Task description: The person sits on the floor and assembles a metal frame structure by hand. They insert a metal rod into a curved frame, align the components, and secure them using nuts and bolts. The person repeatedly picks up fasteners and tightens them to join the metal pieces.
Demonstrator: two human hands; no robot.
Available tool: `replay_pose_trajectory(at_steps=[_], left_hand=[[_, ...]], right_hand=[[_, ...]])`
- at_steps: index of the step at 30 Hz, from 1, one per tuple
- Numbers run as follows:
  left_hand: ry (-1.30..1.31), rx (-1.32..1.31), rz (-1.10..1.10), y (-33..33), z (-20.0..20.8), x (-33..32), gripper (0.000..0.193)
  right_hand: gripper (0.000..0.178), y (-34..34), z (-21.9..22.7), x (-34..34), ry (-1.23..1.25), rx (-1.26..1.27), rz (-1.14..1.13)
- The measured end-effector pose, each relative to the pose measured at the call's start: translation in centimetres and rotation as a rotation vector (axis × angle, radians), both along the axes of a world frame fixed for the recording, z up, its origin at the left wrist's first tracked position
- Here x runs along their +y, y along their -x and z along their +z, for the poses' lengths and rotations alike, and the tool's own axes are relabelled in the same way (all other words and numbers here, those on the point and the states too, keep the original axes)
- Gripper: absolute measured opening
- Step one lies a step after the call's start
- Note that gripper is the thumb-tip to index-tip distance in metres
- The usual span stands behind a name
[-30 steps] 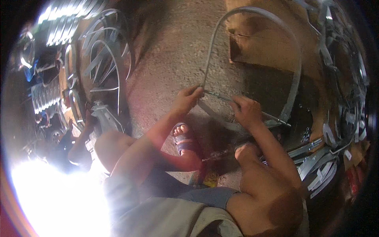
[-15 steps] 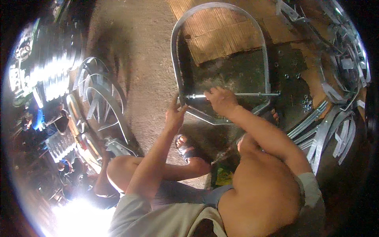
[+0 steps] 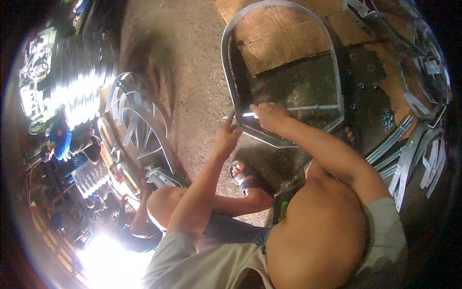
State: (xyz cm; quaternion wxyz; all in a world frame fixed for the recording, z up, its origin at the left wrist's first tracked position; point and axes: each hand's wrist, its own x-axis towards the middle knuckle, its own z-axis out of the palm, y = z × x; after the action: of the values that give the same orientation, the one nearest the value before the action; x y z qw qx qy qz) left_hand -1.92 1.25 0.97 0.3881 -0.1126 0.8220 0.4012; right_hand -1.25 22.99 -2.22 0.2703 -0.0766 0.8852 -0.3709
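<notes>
A grey, arch-shaped metal strap frame point(image 3: 335, 62) with an angled near end lies in front of me. A thin metal rod point(image 3: 313, 108) crosses its lower part, and its left tip pokes out past the frame's left side. My right hand point(image 3: 272, 117) is closed around the rod inside the frame, close to that side. With its fingers on the frame's left side, beside where the rod passes, my left hand point(image 3: 228, 138) steadies the strap. My fingers partly hide that crossing point.
Cardboard point(image 3: 288, 45) lies under the frame's far part. A pile of small nuts point(image 3: 387, 118), a bundle of rods point(image 3: 391, 140) and flat metal strips point(image 3: 408, 164) lie at right. Curved strips point(image 3: 153, 126) stand at left. Another person's arm point(image 3: 140, 212) shows at lower left.
The rod has slid left through the frame: its left tip now sticks out there, and its right end no longer projects past the right side. The whole view has shifted slightly.
</notes>
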Motion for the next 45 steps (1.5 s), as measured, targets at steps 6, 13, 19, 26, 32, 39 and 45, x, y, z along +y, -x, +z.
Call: replay_pose_trajectory(at_steps=[6, 13, 19, 26, 32, 39, 45], left_hand=[[0.434, 0.490, -0.243, 0.2, 1.5, 2.6, 0.043], [-0.168, 0.239, -0.072, 0.4, 1.2, 7.8, 0.029], [-0.215, 0.122, -0.214, -2.6, 2.1, 13.5, 0.030], [-0.455, -0.254, -0.097, -2.8, 3.7, 17.2, 0.046], [-0.603, -0.351, 0.092, -3.7, 2.6, 18.4, 0.044], [-0.449, -0.163, -0.082, -3.9, 1.7, 22.0, 0.041], [0.143, 0.685, -0.757, -2.6, -0.3, 23.2, 0.048]], right_hand=[[0.024, -3.4, 0.7, 1.4, 0.045, 0.422, -0.259], [0.017, -4.8, 3.9, 9.3, 0.165, 0.419, -0.753], [0.019, -8.9, 3.9, 15.7, 0.057, 0.374, -1.145], [0.028, -11.7, 5.1, 14.2, 0.409, 0.118, -0.710], [0.024, -12.6, 5.3, 12.9, 0.425, 0.210, -0.641], [0.016, -12.2, 3.8, 14.4, 0.152, 0.350, -0.798], [0.008, -11.6, 3.2, 15.7, 0.456, 0.081, -1.393]])
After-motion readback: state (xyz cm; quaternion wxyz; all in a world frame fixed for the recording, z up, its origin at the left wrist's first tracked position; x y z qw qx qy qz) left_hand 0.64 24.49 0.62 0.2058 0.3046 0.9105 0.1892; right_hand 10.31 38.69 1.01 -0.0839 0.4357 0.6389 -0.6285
